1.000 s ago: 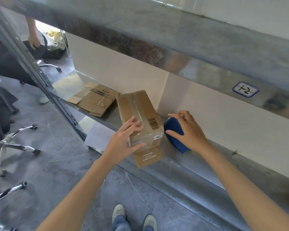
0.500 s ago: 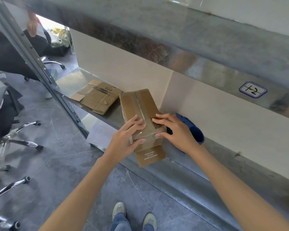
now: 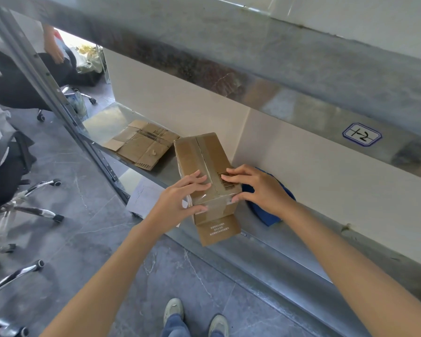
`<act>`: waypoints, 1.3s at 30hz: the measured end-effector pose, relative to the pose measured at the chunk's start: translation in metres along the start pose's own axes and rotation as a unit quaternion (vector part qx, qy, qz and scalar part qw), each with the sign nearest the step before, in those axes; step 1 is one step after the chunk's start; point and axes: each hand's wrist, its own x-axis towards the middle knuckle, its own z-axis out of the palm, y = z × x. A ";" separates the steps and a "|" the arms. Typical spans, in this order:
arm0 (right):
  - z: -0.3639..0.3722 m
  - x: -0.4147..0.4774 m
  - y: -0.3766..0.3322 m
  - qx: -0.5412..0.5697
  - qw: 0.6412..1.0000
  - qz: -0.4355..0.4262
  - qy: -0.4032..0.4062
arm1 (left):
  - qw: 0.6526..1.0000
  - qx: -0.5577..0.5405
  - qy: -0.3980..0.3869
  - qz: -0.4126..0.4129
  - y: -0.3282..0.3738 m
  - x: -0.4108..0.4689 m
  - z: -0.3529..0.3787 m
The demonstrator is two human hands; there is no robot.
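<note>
A taped brown cardboard box [image 3: 202,161] with a barcode label lies on the metal shelf [image 3: 272,237], its near flap hanging open over the shelf's front edge. My left hand [image 3: 178,203] grips the box's near left corner, fingers on top and thumb on the front face. My right hand [image 3: 260,188] grips the near right corner, fingers over the barcode, thumb on the side. A blue object [image 3: 270,215] lies on the shelf just right of the box, mostly hidden behind my right hand.
A flattened cardboard box [image 3: 141,147] lies further left on the shelf. An upper shelf beam [image 3: 277,69] with a "1-2" label [image 3: 361,134] hangs overhead. Office chair bases [image 3: 34,210] and a seated person [image 3: 17,79] are on the left. A paper sheet [image 3: 144,198] lies below.
My right hand left the blue object and moved left onto the box's near right corner. The left hand stayed on the box.
</note>
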 end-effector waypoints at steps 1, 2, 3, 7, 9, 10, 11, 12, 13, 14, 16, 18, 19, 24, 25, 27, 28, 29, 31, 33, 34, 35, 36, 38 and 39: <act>0.000 0.000 0.000 0.001 1.000 0.000 0.003 | 1.000 0.002 0.001 -0.002 0.001 0.000 0.000; 0.001 -0.001 -0.001 0.001 1.000 0.001 0.004 | 1.000 0.001 0.006 -0.003 0.003 0.000 0.001; 0.001 -0.002 -0.003 0.000 1.000 0.002 0.004 | 1.000 -0.003 0.013 -0.003 0.005 -0.001 0.002; 0.009 -0.006 -0.012 -0.009 0.999 0.020 0.027 | 0.998 -0.013 0.068 -0.007 0.011 -0.003 0.009; 0.017 -0.007 -0.016 -0.010 0.998 0.018 0.058 | 0.995 -0.015 0.097 -0.016 0.013 -0.005 0.015; 0.020 -0.007 -0.017 -0.012 0.997 0.018 0.072 | 0.994 -0.016 0.107 -0.019 0.013 -0.005 0.018; 0.023 -0.007 -0.017 -0.014 0.996 0.022 0.082 | 0.993 -0.015 0.116 -0.020 0.013 -0.005 0.020; 0.025 -0.007 -0.017 -0.012 0.996 0.026 0.087 | 0.992 -0.012 0.122 -0.018 0.012 -0.005 0.021; 0.024 -0.006 -0.015 -0.002 0.996 0.030 0.085 | 0.992 -0.008 0.124 -0.014 0.011 -0.005 0.020; 0.023 -0.006 -0.013 0.014 0.996 0.032 0.078 | 0.993 -0.004 0.120 -0.010 0.010 -0.004 0.019; 0.020 -0.006 -0.009 0.050 0.997 0.031 0.059 | 0.995 0.000 0.100 -0.001 0.006 -0.004 0.016; 0.017 -0.006 -0.007 0.064 0.996 0.031 0.046 | 0.997 0.001 0.078 -0.001 0.003 -0.004 0.012; 0.016 -0.006 -0.006 0.068 0.996 0.032 0.044 | 0.998 -0.005 0.069 -0.005 0.002 -0.004 0.011; 0.013 -0.007 -0.006 0.080 0.996 0.038 0.032 | 0.997 -0.044 0.052 -0.028 0.003 -0.006 0.009; 0.012 -0.008 -0.005 0.076 0.996 0.037 0.030 | 0.997 -0.044 0.055 -0.031 0.004 -0.006 0.009; 0.013 -0.008 -0.005 0.069 0.996 0.033 0.037 | 0.997 -0.040 0.057 -0.036 0.004 -0.005 0.009; 0.013 -0.008 -0.005 0.067 0.996 0.030 0.042 | 0.997 -0.037 0.055 -0.038 0.005 -0.004 0.009; 0.014 -0.008 -0.005 0.066 0.996 0.028 0.047 | 0.997 -0.035 0.053 -0.038 0.005 -0.004 0.009; 0.015 -0.008 -0.006 0.069 0.996 0.027 0.050 | 0.998 -0.030 0.049 -0.037 0.005 -0.003 0.008; 0.014 -0.009 -0.006 0.076 0.996 0.030 0.044 | 0.998 -0.035 0.041 -0.039 0.005 -0.003 0.006; 0.013 -0.010 -0.006 0.080 0.996 0.032 0.037 | 0.998 -0.042 0.032 -0.039 0.004 -0.004 0.004; 0.011 -0.010 -0.007 0.083 0.996 0.034 0.025 | 0.998 -0.050 0.021 -0.039 0.004 -0.004 0.002; 0.008 -0.010 -0.007 0.084 0.996 0.035 0.012 | 0.998 -0.056 0.011 -0.039 0.004 -0.005 0.000; 0.001 -0.009 -0.008 0.065 0.997 0.033 -0.011 | 0.997 -0.059 -0.003 -0.041 0.003 -0.005 -0.002; -0.001 -0.008 -0.008 0.048 0.998 0.031 -0.015 | 0.997 -0.058 -0.003 -0.042 0.003 -0.005 -0.002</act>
